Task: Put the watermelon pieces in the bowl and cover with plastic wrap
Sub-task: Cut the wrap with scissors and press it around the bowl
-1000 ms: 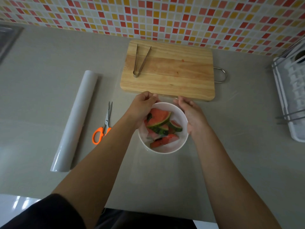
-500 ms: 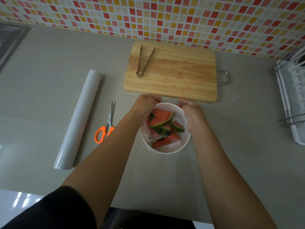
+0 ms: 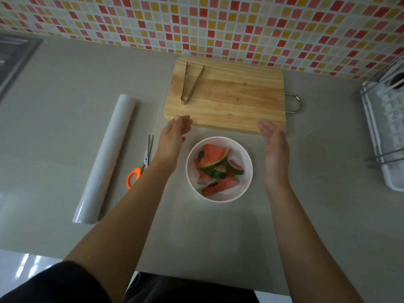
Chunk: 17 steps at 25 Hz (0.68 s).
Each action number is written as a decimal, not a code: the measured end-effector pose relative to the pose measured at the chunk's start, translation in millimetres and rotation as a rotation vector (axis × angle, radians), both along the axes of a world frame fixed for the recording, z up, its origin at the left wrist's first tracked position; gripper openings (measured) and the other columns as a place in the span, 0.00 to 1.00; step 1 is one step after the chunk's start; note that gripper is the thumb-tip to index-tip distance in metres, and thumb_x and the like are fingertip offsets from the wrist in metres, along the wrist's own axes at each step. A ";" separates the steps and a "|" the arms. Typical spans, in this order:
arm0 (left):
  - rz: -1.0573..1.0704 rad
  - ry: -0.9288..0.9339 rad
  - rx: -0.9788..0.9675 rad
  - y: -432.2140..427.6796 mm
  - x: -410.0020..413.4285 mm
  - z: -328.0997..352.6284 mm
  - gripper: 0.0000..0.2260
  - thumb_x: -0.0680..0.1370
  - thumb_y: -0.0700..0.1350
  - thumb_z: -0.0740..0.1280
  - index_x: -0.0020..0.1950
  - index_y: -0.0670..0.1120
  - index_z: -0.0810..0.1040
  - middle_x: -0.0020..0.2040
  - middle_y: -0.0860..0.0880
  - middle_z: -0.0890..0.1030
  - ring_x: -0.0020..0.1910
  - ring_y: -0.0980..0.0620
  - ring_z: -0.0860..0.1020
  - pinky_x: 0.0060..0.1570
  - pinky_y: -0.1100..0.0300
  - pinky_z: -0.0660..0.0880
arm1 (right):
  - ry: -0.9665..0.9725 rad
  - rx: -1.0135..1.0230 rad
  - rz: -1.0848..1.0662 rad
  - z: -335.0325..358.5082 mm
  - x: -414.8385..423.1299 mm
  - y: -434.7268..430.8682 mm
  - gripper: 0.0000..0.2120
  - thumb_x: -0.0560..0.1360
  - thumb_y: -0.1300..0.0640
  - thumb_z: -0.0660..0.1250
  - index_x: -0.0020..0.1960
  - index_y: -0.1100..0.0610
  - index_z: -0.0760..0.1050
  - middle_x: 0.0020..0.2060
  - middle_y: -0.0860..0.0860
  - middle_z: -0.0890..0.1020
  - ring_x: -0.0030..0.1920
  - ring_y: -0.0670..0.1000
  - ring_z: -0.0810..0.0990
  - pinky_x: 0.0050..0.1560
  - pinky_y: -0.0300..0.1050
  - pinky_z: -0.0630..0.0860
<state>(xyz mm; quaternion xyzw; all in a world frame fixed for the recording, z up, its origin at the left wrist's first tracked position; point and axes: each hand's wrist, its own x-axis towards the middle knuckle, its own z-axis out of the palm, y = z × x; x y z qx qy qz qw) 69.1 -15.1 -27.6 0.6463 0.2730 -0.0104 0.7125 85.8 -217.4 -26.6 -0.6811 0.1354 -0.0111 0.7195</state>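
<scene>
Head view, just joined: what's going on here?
A person is at a counter with a white bowl of watermelon pieces. The left hand and right hand are open, holding nothing, one on each side of the bowl. The plastic wrap roll and scissors lie to the left; tongs rest on the cutting board. Whether the bowl is covered yet is unclear.

Bare counter right of bowl, board behind
</scene>
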 end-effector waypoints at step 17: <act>-0.403 0.083 -0.013 -25.6 -16.9 -1.2 0.36 0.79 0.65 0.40 0.58 0.44 0.80 0.54 0.39 0.83 0.56 0.43 0.80 0.61 0.43 0.73 | 0.256 0.019 0.395 -16.1 -14.5 19.9 0.41 0.65 0.24 0.40 0.49 0.49 0.81 0.46 0.55 0.85 0.51 0.54 0.83 0.56 0.52 0.77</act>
